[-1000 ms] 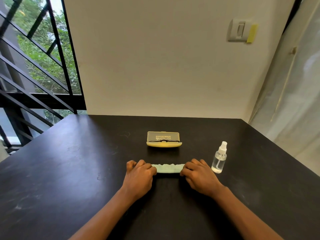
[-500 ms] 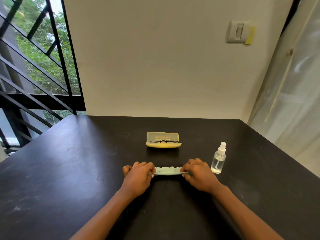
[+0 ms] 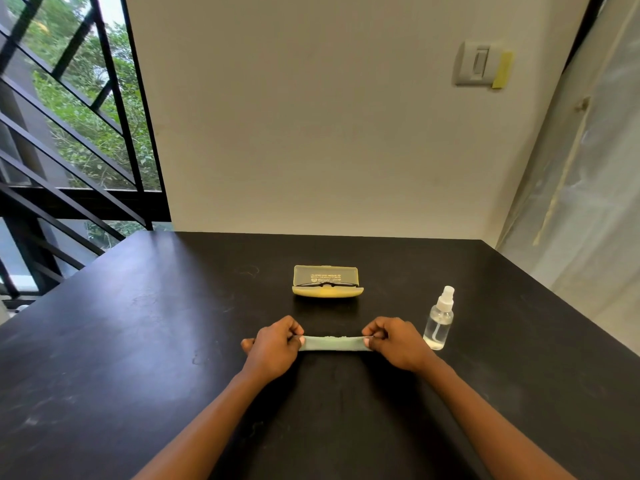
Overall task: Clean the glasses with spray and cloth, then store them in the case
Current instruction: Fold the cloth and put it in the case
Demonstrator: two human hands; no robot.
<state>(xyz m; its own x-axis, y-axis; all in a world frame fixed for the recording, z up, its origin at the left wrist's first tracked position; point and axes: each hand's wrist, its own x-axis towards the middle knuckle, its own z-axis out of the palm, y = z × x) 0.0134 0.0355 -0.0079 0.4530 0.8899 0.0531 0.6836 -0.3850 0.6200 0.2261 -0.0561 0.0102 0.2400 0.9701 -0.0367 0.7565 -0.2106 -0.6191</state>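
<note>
A pale green cloth (image 3: 332,342) is stretched flat between my two hands, just above the black table (image 3: 138,341). My left hand (image 3: 273,348) pinches its left end and my right hand (image 3: 394,342) pinches its right end. Behind the cloth a yellow glasses case (image 3: 327,292) stands open, lid up, with dark-framed glasses (image 3: 327,284) lying inside. A clear spray bottle (image 3: 439,323) with a white nozzle stands upright just right of my right hand.
The table meets a beige wall at the back. A black metal railing and window are at the left, a plastic-covered surface at the right. A wall switch (image 3: 479,64) sits high on the wall.
Both hands have turned from lying flat over the cloth's ends to pinching them, and the cloth has lifted slightly off the table and is pulled taut.
</note>
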